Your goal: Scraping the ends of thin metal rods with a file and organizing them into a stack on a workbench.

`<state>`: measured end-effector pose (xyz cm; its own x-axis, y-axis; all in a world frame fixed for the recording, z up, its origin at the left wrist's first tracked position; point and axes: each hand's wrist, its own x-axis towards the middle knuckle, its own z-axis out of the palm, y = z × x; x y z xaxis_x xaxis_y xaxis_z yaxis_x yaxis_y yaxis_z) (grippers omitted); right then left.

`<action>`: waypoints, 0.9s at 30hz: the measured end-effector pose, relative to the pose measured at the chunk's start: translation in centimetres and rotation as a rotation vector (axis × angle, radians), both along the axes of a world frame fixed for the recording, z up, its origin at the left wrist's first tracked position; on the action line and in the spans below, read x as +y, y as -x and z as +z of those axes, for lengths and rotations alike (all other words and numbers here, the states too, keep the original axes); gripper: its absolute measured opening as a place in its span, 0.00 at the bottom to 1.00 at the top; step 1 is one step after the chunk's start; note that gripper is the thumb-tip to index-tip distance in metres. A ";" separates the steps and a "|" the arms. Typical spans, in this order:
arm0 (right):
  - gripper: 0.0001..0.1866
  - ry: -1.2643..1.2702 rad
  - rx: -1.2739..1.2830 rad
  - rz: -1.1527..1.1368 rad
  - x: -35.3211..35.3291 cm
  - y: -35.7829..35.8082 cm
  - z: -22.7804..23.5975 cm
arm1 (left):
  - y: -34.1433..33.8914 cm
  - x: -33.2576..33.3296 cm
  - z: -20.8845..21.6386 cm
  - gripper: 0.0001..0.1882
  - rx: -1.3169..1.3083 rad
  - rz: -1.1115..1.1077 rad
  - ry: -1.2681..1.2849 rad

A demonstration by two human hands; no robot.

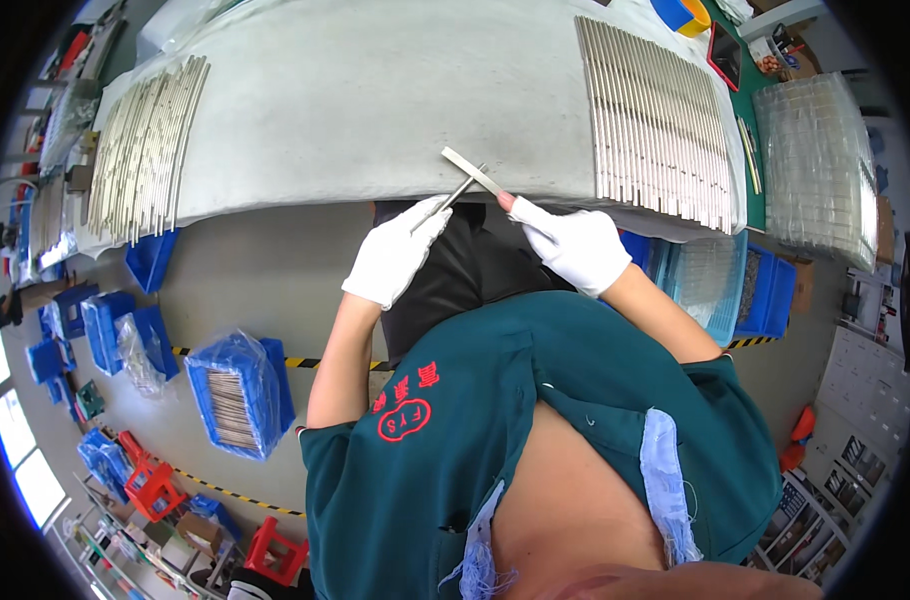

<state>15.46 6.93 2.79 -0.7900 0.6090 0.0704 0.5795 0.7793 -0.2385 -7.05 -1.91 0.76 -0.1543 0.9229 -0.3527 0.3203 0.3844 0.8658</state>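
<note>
Both my hands wear white gloves and meet at the table's near edge. Closed round a thin grey metal rod [463, 190] is my left hand [393, 256]; the rod slants up to the right. My right hand [583, 246], with a bare fingertip showing, pinches a flat off-white stick [465, 165] that slants up to the left. Stick and rod cross just beyond my fingers, and the stick appears to lie against the rod near its far end.
A pale cloth covers the table [395, 90]. Loose rods [145, 150] lie heaped at its left; a neat row of rods [660, 130] lies at right. Beyond the row are a yellow-and-blue tape roll [687, 16] and wrapped trays [815, 165]. Blue bins [237, 395] stand on the floor.
</note>
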 end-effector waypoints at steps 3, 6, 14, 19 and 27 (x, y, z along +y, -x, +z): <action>0.24 0.000 -0.038 0.052 -0.4 -2.5 -0.3 | -0.2 0.6 1.8 0.18 -0.243 0.097 0.258; 0.22 -0.026 0.038 0.002 -0.2 -1.3 -1.1 | -0.2 0.4 1.1 0.19 -0.110 0.032 0.143; 0.24 -0.007 -0.050 0.019 -0.8 -2.3 -0.8 | -0.4 0.5 1.6 0.17 -0.034 0.052 0.176; 0.25 -0.102 0.074 0.002 0.4 0.1 -1.4 | 0.1 0.4 0.4 0.18 0.043 0.006 0.063; 0.25 -0.055 0.018 0.014 -0.6 -1.9 -0.7 | 0.0 0.4 1.1 0.18 -0.097 0.076 0.142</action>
